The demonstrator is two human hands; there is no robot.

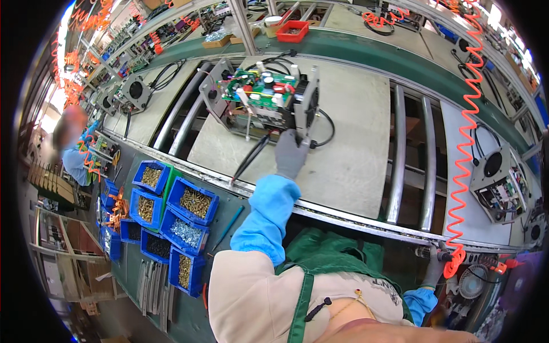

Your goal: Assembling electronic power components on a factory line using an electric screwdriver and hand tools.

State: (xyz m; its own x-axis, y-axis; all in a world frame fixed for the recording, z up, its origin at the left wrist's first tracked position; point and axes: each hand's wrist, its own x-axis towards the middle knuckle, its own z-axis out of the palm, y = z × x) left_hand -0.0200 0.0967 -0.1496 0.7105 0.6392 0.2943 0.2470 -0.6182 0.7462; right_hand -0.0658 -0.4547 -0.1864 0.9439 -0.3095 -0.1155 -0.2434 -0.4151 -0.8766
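Open electronics unit [266, 97] sat at 12 o'clock on the pale board [349, 154]. Left hand [291, 153] was at its lower edge; fingertips hidden, couldn't tell if clamped. Right hand [434, 267], well apart at 4 o'clock, was beside the orange coiled hose [454, 262]; grip unclear. Dark lettering [384, 284] showed on the beige top [243, 291], 5 o'clock.

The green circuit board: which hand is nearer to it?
Left. The left hand is on the near side of the green circuit board; the right hand is farther right, beside the orange coiled hose.
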